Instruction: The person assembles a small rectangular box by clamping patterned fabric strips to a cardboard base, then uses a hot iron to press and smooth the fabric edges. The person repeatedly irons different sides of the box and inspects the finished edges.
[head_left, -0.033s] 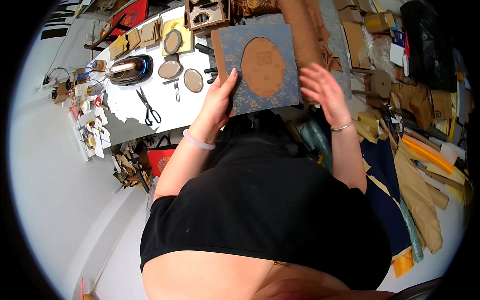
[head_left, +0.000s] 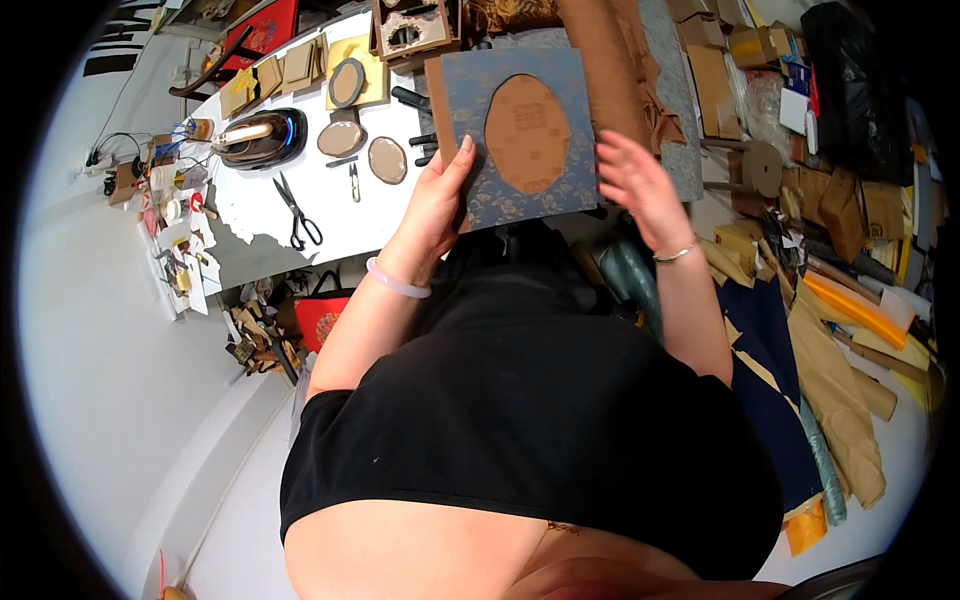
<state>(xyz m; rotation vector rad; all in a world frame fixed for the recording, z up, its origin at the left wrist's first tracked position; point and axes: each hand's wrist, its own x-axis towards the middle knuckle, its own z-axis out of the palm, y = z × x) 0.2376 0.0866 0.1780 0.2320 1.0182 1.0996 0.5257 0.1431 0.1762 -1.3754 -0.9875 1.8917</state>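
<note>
My left hand [head_left: 444,190] grips the left edge of a blue-grey floral board [head_left: 513,206] with an oval opening, its thumb on the front and its other fingers hidden behind. Brown cardboard [head_left: 528,130] with faint printed marks shows through the oval, and a brown strip sticks out past the left edge, behind the blue board. Beside the right edge, my right hand [head_left: 640,190] is open, fingers stretched out and slightly blurred. Its fingertips are at that edge; whether they touch it I cannot tell.
On the white table lie black scissors [head_left: 297,212], small snips [head_left: 354,182], an iron [head_left: 262,138] and oval padded pieces [head_left: 387,160]. A wooden box [head_left: 412,35] stands at the back. Brown fabric [head_left: 612,70] lies behind the board. Cardboard and fabric rolls [head_left: 835,390] crowd the right side.
My right hand has moved slightly left, to the board's right edge. The board has shifted or tilted very little in my left hand.
</note>
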